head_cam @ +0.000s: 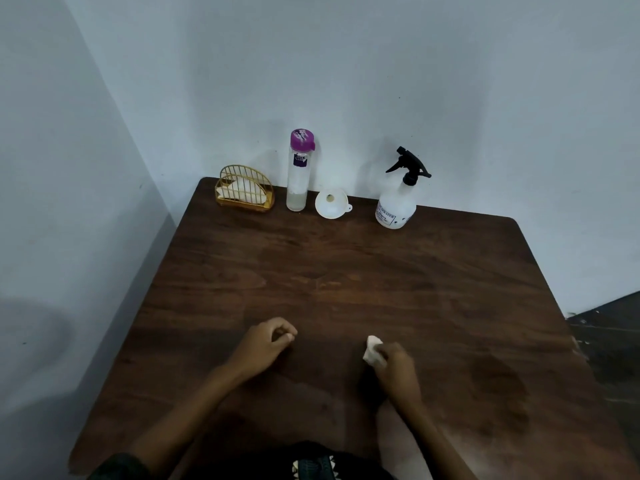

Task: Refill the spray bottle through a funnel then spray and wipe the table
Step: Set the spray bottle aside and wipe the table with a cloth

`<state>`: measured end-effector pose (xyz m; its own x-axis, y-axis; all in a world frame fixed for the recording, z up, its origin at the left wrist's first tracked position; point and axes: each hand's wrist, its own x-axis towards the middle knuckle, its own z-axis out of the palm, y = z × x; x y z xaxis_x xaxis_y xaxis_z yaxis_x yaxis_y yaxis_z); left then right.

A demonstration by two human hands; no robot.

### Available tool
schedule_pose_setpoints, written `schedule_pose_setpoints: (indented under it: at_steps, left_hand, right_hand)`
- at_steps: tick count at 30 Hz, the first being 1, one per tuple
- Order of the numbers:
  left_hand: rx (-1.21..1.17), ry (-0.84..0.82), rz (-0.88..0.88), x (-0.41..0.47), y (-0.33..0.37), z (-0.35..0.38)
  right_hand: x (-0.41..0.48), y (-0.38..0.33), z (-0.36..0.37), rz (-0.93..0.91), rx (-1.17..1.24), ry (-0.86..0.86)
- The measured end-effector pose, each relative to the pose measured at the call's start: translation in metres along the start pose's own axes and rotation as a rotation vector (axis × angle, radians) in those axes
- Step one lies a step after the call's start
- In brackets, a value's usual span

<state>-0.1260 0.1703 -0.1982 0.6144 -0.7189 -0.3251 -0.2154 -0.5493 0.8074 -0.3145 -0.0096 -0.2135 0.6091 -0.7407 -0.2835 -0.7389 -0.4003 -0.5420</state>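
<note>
Right hand has a crumpled white tissue clutched in its grip down at the wooden desk, left hand alongside, grip clenched empty.

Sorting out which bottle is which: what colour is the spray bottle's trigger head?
Black trigger head, atop the white spray bottle; seen in the head view.
</note>
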Motion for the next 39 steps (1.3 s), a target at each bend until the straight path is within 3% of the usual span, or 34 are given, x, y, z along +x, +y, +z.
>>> schedule_pose_setpoints:
  at_steps: [3, 6, 8, 12, 14, 21, 24, 27, 33, 39]
  left_hand:
    - [0.009, -0.034, 0.018, 0.000, -0.003, -0.007]
    - [-0.016, -0.110, 0.028, 0.004, -0.005, -0.014]
    - [-0.057, -0.214, 0.014, 0.006, -0.002, -0.021]
    - [-0.279, -0.429, -0.055, 0.008, 0.018, -0.022]
    - [-0.366, -0.481, -0.032, 0.009, 0.030, -0.012]
    - [-0.433, -0.278, 0.097, 0.025, 0.065, 0.042]
    - [-0.407, -0.283, 0.117, 0.035, 0.086, 0.072]
    - [-0.426, -0.310, 0.139, 0.043, 0.120, 0.115]
    - [-0.433, -0.182, 0.055, 0.073, 0.209, 0.227]
    - [-0.497, -0.197, -0.169, 0.101, 0.277, 0.301]
  right_hand:
    - [-0.030, -0.043, 0.035, -0.113, -0.100, -0.205]
    - [-0.057, -0.069, 0.057, -0.146, 0.067, -0.384]
    - [-0.062, -0.067, 0.058, -0.197, 0.162, -0.369]
    - [-0.052, -0.059, 0.021, 0.069, 0.656, -0.170]
    - [-0.046, -0.060, 0.005, 0.087, 0.787, -0.128]
    - [-0.026, -0.039, -0.040, 0.066, 0.874, -0.038]
    - [-0.012, -0.010, -0.059, 0.059, 0.787, 0.064]
    - [0.005, 0.019, -0.081, 0.165, 0.871, 0.206]
    - [0.038, 0.103, -0.159, 0.343, 1.308, 0.098]
    - [0.064, 0.180, -0.217, 0.190, 1.140, 0.120]
